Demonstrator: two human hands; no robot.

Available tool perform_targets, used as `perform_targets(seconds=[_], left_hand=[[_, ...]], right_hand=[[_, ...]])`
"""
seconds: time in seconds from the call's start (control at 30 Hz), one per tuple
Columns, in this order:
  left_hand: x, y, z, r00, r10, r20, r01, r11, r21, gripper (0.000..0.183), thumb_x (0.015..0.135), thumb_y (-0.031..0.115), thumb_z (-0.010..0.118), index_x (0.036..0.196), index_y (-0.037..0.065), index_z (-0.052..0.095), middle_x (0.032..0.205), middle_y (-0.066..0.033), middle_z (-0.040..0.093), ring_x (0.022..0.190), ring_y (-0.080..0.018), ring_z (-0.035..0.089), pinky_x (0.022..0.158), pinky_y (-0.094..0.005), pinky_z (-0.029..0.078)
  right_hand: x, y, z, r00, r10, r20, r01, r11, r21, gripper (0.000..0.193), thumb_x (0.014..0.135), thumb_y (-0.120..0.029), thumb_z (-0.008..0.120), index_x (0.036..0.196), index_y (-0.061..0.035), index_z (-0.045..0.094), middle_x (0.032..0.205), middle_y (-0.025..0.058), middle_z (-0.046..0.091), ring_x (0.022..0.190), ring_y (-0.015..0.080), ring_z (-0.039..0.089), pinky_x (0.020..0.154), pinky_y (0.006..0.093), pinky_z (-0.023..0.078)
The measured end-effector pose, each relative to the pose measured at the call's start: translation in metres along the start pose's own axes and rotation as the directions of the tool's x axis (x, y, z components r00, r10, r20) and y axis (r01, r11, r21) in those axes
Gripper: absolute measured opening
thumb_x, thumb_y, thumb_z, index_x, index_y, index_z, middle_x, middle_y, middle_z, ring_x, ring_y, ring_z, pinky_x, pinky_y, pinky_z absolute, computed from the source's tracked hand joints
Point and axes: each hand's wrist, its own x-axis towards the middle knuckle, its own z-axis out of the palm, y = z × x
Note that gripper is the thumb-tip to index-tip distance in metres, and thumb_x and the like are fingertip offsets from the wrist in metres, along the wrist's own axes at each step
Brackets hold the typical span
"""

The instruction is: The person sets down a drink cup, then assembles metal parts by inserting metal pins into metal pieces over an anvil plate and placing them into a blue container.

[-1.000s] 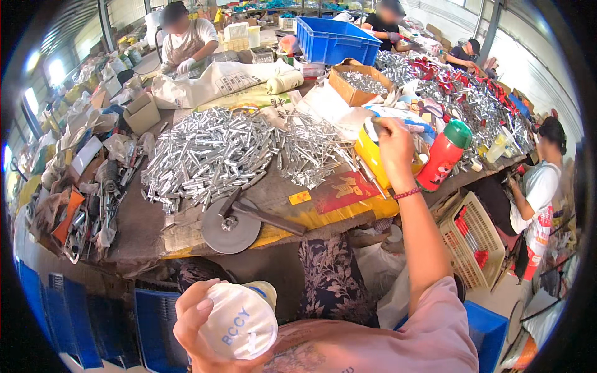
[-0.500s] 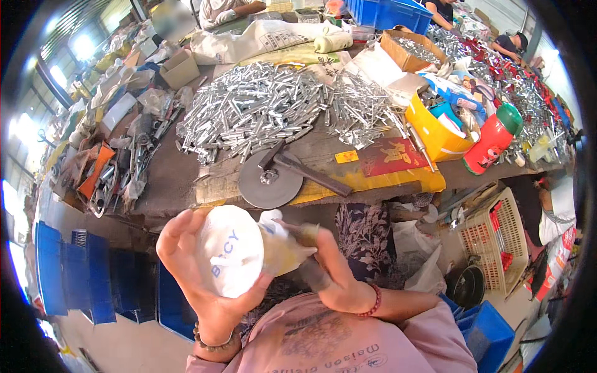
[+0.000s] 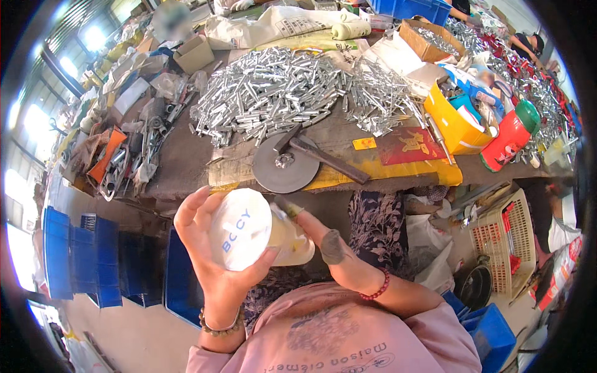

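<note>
Tub [image 3: 289, 245]: off the table [image 3: 177, 168], held in front of the near edge, about mid-length; tilted, round white end turned up and left, pale body behind it.
Left hand [image 3: 217, 264]: curled round the tub's white end, thumb at lower rim, fingers parted on the other side; bead bracelet [image 3: 222, 326] on wrist.
Right hand [image 3: 348, 267]: fingers against the tub's body; pinching or just touching, cannot tell, tips partly hidden; red bracelet [image 3: 378, 286] on wrist.
Disc [image 3: 270, 174]: grey, flat, at near edge, a bit left of middle.
Hammer [image 3: 333, 161]: head over disc's back rim, handle slanting right toward near edge.
Rods [image 3: 267, 99]: big silver heap behind disc; thinner rods [image 3: 379, 93] just right of it.
Red sheet [image 3: 407, 149]: flat, close to near edge, right of hammer; yellow card [image 3: 364, 143] just left of it.
Yellow box [image 3: 457, 124]: right of red sheet, full of oddments; red bottle [image 3: 507, 140], green cap, beside it.
Metal tools [image 3: 127, 152]: piled toward near left corner.
Carton [image 3: 413, 40]: toward far edge, holds metal bits.
</note>
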Motion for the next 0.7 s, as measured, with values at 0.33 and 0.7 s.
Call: perform_targets(seconds=[0.33,0.7], left_hand=[[0.013,0.006,0.009,0.987,0.045,-0.156,-0.061,0.994,-0.095,0.101,0.071,0.011,0.090,0.154,0.007,0.032,0.133,-0.0112,0.049,0.121,-0.0216,0.052,0.107,-0.0358,0.043],[0.008,0.003,0.011,0.990,0.016,-0.143,-0.025,0.998,-0.057,0.105,0.069,0.018,0.092,0.155,0.007,0.030,0.133,-0.0123,0.050,0.123,-0.0228,0.054,0.106,-0.0367,0.045]], right_hand=[[-0.026,0.051,-0.006,0.860,-0.422,0.286,0.397,0.203,-0.895,0.074,0.102,-0.047,0.055,0.160,-0.0038,0.039,0.166,0.0231,0.032,0.156,0.0429,0.029,0.127,0.0567,0.023],[0.012,0.020,0.013,0.821,-0.516,0.243,0.375,0.167,-0.912,0.082,0.095,-0.047,0.068,0.160,-0.0068,0.039,0.165,0.0273,0.033,0.153,0.0462,0.034,0.126,0.0515,0.028]])
